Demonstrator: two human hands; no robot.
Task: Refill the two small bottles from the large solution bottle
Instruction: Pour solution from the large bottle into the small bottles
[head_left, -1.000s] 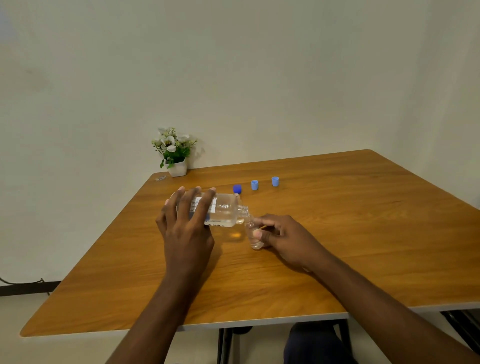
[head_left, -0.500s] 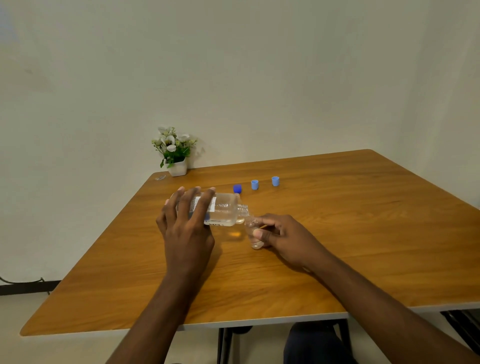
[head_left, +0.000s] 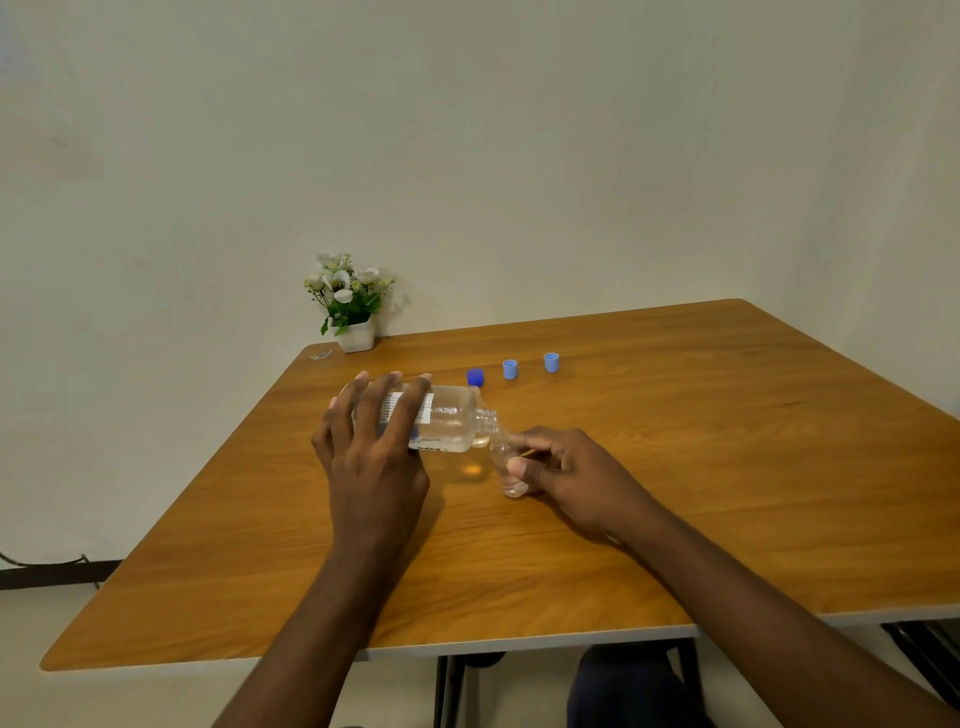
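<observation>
Hands meet mid-surface (head_left: 727, 467), well inside every edge: left hand (head_left: 375, 457) grasps the large solution bottle (head_left: 447, 423) tipped sideways, its mouth at the small bottle (head_left: 506, 465) pinched upright by the right hand (head_left: 571, 475); three blue caps (head_left: 510, 369) sit behind

Clear plastic over warm wood grain

Under our left hand (head_left: 371, 462) we grip the large solution bottle (head_left: 451, 423), clear and glossy with a matt white paper label beneath our fingers; at its mouth, in our right hand (head_left: 569, 475), the small bottle (head_left: 506, 467) looks just as clear and shiny. Beyond our hands sit three smooth plastic caps: a dark blue cap (head_left: 475, 376) and two light blue caps (head_left: 510, 369). The table (head_left: 727, 467) is wood-look, smooth with a soft sheen, pale-edged. Past our left hand, the flower pot (head_left: 357, 336) appears matt white.
</observation>
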